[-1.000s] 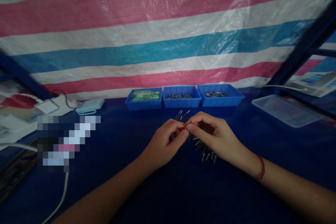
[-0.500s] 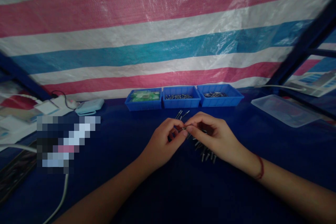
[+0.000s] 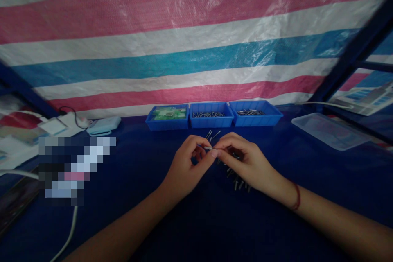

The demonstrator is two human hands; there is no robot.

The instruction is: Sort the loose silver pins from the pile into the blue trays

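Observation:
My left hand [image 3: 189,161] and my right hand [image 3: 245,153] meet fingertip to fingertip over the table. Between them is a small silvery metal piece that looks like a blind rivet [image 3: 208,147]. The left thumb and forefinger pinch it, and the right thumb and forefinger close at its right end, where the fingertips hide it. Loose blind rivets [image 3: 242,184] lie in a pile below and partly behind my right hand. A few more rivets [image 3: 210,134] stick out just beyond the fingertips.
Three blue bins stand in a row: the left bin [image 3: 167,124] holds green-tinted packets; the middle bin [image 3: 211,123] and right bin [image 3: 258,120] hold metal pieces. A translucent lid [image 3: 331,133] lies right. A light-blue case [image 3: 104,126] and white cable [image 3: 73,229] are left.
Both hands have shifted very slightly left, still pinching together. More of the metal piece now shows between the left fingers. The view has moved a little.

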